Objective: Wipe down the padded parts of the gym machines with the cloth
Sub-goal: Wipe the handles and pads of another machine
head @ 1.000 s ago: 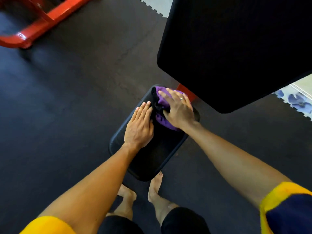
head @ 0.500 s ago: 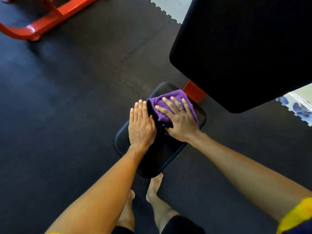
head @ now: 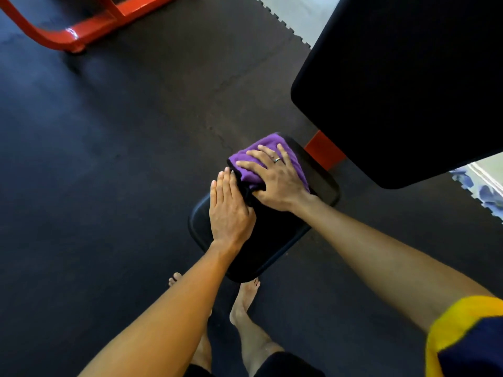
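A purple cloth (head: 268, 149) with a black edge lies on the far end of a small black padded seat (head: 275, 240). My right hand (head: 275, 180) lies flat on the cloth with spread fingers, pressing it down onto the pad. My left hand (head: 230, 210) rests flat on the seat's left side, fingers together, just beside the cloth. A large black padded backrest (head: 402, 85) slants overhead at the upper right, above the seat.
An orange-red post (head: 324, 151) joins the seat to the backrest. Another red machine frame (head: 79, 31) stands on the dark rubber mat floor at the top left. My bare feet (head: 245, 297) are under the seat's near end. Light tiles show beyond the mat's jagged edge.
My right hand has pushed the cloth toward the seat's far end and spread it flatter. The left hand has stayed on the pad's left side.
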A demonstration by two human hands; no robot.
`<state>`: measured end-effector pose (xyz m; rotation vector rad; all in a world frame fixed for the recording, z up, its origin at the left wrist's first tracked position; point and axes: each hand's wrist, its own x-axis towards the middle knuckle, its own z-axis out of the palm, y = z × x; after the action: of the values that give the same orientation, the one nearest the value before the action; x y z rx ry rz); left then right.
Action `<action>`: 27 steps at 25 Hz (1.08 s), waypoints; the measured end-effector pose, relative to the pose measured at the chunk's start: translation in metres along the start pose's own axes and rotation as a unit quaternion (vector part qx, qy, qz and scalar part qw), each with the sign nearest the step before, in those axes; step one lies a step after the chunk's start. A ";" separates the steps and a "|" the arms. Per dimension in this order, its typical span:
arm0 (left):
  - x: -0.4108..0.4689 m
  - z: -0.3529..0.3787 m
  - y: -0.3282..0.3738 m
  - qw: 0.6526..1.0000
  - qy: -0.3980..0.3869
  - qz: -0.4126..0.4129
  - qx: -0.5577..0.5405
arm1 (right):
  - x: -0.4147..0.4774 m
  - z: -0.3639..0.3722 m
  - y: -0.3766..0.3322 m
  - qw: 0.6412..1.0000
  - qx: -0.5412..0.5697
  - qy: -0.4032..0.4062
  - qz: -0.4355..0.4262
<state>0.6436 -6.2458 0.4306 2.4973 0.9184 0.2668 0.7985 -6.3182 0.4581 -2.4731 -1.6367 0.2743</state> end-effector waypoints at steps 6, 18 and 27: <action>-0.001 0.002 0.003 0.999 -0.005 -0.024 0.021 | 0.053 -0.009 0.025 0.997 -0.020 0.045 0.066; -0.001 0.001 0.001 0.998 -0.018 -0.024 0.052 | 0.109 -0.052 0.044 0.935 0.064 -0.116 0.328; 0.000 -0.001 0.007 0.999 -0.017 -0.026 0.044 | 0.087 -0.033 0.012 0.984 -0.026 -0.066 0.164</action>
<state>0.6474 -6.2496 0.4352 2.5458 0.9996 0.1690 0.8508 -6.2438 0.4819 -2.8157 -1.2841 0.4493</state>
